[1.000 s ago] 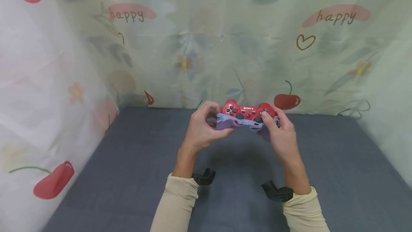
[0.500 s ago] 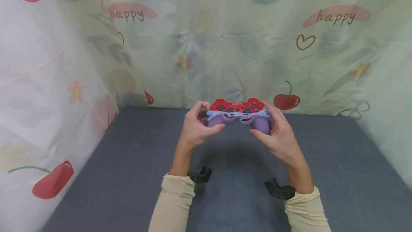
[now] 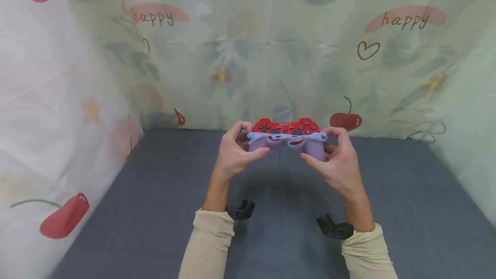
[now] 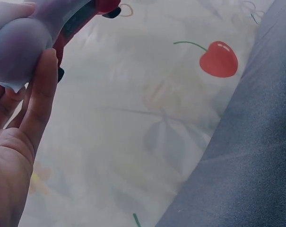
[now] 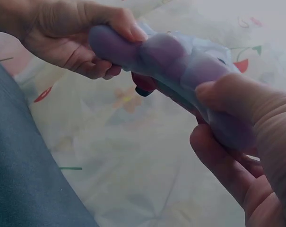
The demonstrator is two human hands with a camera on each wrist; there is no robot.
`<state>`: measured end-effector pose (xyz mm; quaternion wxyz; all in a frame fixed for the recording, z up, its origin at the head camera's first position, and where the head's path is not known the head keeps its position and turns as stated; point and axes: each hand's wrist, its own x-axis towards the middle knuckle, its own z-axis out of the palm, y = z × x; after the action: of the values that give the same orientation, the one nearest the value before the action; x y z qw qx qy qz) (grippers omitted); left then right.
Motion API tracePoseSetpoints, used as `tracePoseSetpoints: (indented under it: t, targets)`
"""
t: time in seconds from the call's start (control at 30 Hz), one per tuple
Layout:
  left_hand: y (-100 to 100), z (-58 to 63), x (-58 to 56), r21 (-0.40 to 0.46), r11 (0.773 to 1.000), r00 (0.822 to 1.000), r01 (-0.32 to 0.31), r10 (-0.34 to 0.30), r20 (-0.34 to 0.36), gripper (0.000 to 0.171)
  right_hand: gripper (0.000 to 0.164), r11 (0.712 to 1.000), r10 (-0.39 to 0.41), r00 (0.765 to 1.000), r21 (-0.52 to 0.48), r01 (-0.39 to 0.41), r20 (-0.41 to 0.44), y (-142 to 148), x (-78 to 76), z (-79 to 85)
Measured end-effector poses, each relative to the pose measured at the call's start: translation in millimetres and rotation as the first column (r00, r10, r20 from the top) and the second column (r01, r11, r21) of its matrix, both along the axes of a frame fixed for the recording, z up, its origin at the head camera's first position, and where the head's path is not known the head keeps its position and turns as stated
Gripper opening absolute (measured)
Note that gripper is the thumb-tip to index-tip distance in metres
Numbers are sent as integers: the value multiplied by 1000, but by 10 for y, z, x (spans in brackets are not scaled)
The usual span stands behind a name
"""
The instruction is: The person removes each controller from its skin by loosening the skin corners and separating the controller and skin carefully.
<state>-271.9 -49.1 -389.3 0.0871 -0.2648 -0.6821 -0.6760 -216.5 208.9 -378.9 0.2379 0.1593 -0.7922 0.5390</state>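
Note:
Both hands hold up a red Sony game controller (image 3: 286, 127) above the table, its button face toward the head camera. A translucent pale-purple silicone sleeve (image 3: 314, 149) covers the controller's near half and both grips; its edge crosses below the buttons. My left hand (image 3: 235, 152) pinches the sleeved left grip between thumb and curled fingers. At the other end my right hand (image 3: 341, 160) pinches the sleeved right grip, its index finger at the sleeve's upper corner. The right wrist view shows the sleeve (image 5: 166, 54) from below, with both thumbs pressed on it.
A dark grey cloth-covered table (image 3: 162, 210) lies beneath the hands. Behind and to the left hangs a pale printed curtain (image 3: 267, 63) with cherries and hearts. Each wrist carries a black mount (image 3: 242, 211).
The controller has shifted left and levelled out. My right thumb has moved from the buttons down to the sleeved grip; lately the right index finger has lifted to the sleeve's corner.

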Motion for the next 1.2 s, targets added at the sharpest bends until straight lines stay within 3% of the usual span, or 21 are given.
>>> tracePoseSetpoints:
  t: [0.23,0.43,0.63,0.77,1.0,1.2]
  targets:
    - [-26,2,-11,55,998,997,16,-20,73,43,62,1000,4,1000,28,-5,20,-11,3,-11]
    - [2,27,-32,55,998,995,21,-26,99,60,62,1000,-31,999,-6,31,23,-20,-13,-16]
    - [-34,68,-8,-15,991,977,135,-130,169,84,59,996,-72,996,-43,74,45,13,-22,-18]
    - [-53,67,-7,-35,981,970,192,-184,161,88,57,995,-75,995,-56,78,70,40,-19,-16]
    - [-59,33,-30,-2,990,981,141,-140,137,80,57,998,-47,993,-35,51,104,64,-29,-43]
    - [-80,6,-42,-4,993,972,114,-111,205,69,56,999,-8,993,-46,13,115,83,-44,-89]
